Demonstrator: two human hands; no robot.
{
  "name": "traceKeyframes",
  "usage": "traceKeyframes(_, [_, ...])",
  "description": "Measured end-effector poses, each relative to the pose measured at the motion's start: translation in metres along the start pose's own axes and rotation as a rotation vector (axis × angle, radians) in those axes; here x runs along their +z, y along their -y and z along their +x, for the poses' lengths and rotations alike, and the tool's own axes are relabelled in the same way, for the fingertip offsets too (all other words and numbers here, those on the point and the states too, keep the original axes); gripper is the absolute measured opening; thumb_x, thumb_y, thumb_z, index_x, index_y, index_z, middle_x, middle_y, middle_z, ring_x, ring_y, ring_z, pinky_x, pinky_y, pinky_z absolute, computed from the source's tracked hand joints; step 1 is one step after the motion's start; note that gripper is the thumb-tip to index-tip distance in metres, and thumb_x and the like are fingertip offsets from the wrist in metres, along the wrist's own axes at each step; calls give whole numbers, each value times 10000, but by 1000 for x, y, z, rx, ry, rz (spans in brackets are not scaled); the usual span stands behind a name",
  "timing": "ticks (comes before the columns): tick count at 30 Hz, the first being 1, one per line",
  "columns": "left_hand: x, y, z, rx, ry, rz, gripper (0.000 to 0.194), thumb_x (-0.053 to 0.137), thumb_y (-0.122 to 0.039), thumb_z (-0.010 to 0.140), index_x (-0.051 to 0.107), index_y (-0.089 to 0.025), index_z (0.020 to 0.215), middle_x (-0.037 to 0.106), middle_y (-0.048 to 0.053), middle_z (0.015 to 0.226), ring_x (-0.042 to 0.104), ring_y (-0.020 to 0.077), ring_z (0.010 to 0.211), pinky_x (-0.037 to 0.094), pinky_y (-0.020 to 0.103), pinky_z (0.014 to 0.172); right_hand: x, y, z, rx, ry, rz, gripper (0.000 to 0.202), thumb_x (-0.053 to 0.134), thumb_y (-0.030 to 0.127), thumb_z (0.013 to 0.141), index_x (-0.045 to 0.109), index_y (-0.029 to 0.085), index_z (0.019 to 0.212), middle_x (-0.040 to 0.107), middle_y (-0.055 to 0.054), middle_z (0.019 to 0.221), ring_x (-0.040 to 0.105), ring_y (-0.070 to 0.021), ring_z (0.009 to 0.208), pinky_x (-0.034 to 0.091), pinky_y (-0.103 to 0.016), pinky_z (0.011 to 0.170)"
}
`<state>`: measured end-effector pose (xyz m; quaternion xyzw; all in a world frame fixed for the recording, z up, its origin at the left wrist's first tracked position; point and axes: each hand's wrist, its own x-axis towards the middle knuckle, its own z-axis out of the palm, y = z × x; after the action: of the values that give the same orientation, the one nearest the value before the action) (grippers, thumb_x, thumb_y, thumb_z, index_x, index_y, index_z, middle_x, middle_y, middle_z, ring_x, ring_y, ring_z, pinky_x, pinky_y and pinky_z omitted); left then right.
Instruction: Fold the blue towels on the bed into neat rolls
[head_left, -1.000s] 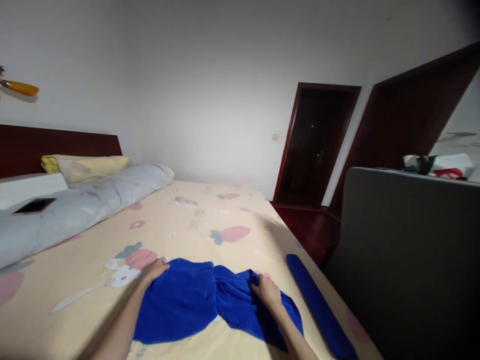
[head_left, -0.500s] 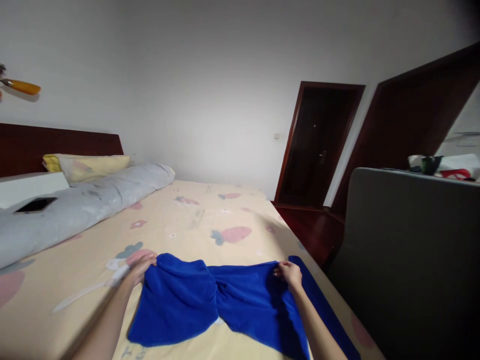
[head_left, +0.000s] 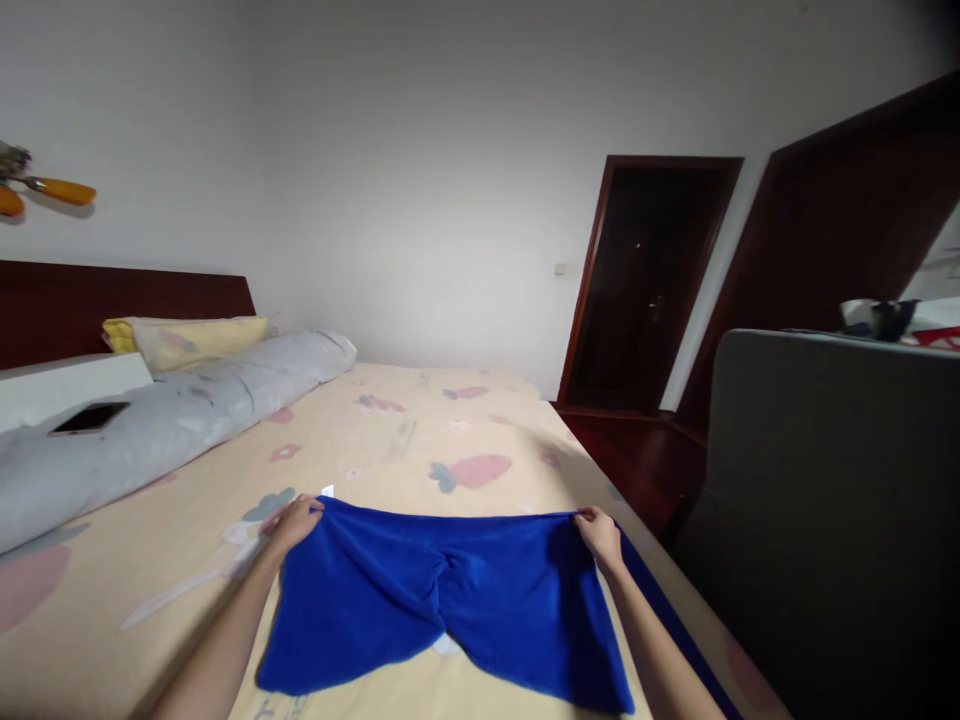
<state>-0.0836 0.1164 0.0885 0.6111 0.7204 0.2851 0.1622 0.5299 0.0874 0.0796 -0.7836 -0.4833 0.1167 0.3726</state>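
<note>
A bright blue towel (head_left: 360, 590) lies across the near part of the bed, its far edge drawn nearly straight between my hands. Its middle is gathered in creases, and the near edge rises to a notch there. My left hand (head_left: 298, 522) pinches the far left corner, where a small white tag (head_left: 328, 491) sticks up. At the far right corner, my right hand (head_left: 600, 537) grips the edge between thumb and fingers. Another strip of blue cloth (head_left: 671, 625) runs along the bed's right side, partly hidden behind my right forearm.
The bed's patterned sheet (head_left: 405, 420) stretches to the wall. A rolled grey quilt (head_left: 225, 395) bears a phone (head_left: 90, 418), with a yellow pillow (head_left: 202, 340) behind. A dark grey panel (head_left: 810, 500) stands to the right, near a dark door (head_left: 637, 290).
The towel's far edge has been pulled taut and straighter, its sagging middle lifted. My right hand has shifted slightly right and up to the corner. The view has turned a little left.
</note>
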Motion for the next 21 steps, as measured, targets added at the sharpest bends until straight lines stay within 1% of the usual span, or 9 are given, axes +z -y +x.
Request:
traceKeyframes(3, [1, -9, 5, -3, -13, 108, 299, 525, -194, 689, 704, -179, 928, 629, 113, 1268, 525, 250, 1247, 325, 324, 1085, 4, 0, 4, -63, 55, -96, 361, 488, 184, 799, 627, 132, 1129, 726, -113, 1064, 659, -231, 1045, 468, -273, 850])
traceKeyframes(6, [9, -19, 6, -16, -16, 196, 450, 495, -201, 749, 640, -161, 1173, 486, 147, 1445, 405, 276, 1357, 258, 431, 1129, 12, -1, 6, -112, 99, -190, 475, 480, 218, 820, 538, 127, 1283, 667, -144, 1197, 580, -268, 1179, 437, -335, 923])
traceKeyframes(9, [28, -23, -3, -24, -15, 263, 633, 495, -200, 764, 462, -179, 1396, 261, 132, 1586, 173, 303, 1466, 161, 572, 1137, 25, -5, 2, -134, 142, -278, 588, 472, 272, 835, 419, 125, 1402, 602, -185, 1289, 530, -313, 1236, 416, -452, 963])
traceKeyframes(11, [46, -18, -13, -49, -49, 353, 706, 503, -228, 782, 349, -205, 1471, 99, 101, 1627, 4, 310, 1487, 88, 631, 1127, 37, -11, -7, -160, 169, -321, 667, 478, 308, 836, 323, 150, 1465, 530, -182, 1383, 487, -305, 1286, 388, -492, 1002])
traceKeyframes(12, [55, -13, -19, -71, -64, 406, 705, 491, -262, 809, 312, -213, 1490, 47, 92, 1631, -44, 311, 1486, 66, 643, 1123, 42, -15, -13, -182, 180, -338, 695, 477, 318, 838, 281, 164, 1486, 476, -167, 1439, 443, -286, 1328, 368, -489, 1030])
traceKeyframes(14, [69, 0, -29, -120, -50, 479, 646, 415, -354, 882, 292, -216, 1501, 58, 109, 1627, -7, 315, 1487, 94, 647, 1117, 51, -25, -27, -225, 194, -371, 687, 451, 336, 854, 268, 174, 1496, 381, -138, 1514, 343, -250, 1400, 324, -471, 1083])
traceKeyframes(16, [74, 13, -37, -141, 13, 479, 599, 312, -424, 933, 307, -224, 1497, 155, 131, 1612, 127, 306, 1478, 168, 630, 1107, 55, -33, -39, -253, 195, -404, 620, 397, 365, 885, 342, 165, 1469, 350, -131, 1533, 278, -241, 1432, 284, -470, 1117])
traceKeyframes(18, [72, 21, -44, -144, 41, 462, 586, 249, -453, 953, 319, -234, 1493, 224, 137, 1595, 211, 289, 1461, 218, 613, 1097, 55, -40, -47, -270, 182, -431, 580, 348, 400, 909, 411, 160, 1434, 355, -138, 1529, 260, -251, 1439, 260, -482, 1132])
traceKeyframes(21, [62, 24, -61, -165, -60, 510, 567, 221, -421, 968, 361, -205, 1473, 258, 143, 1584, 228, 272, 1456, 253, 591, 1087, 53, -51, -57, -342, 112, -458, 580, 311, 429, 925, 447, 144, 1412, 368, -153, 1519, 299, -258, 1423, 293, -469, 1121])
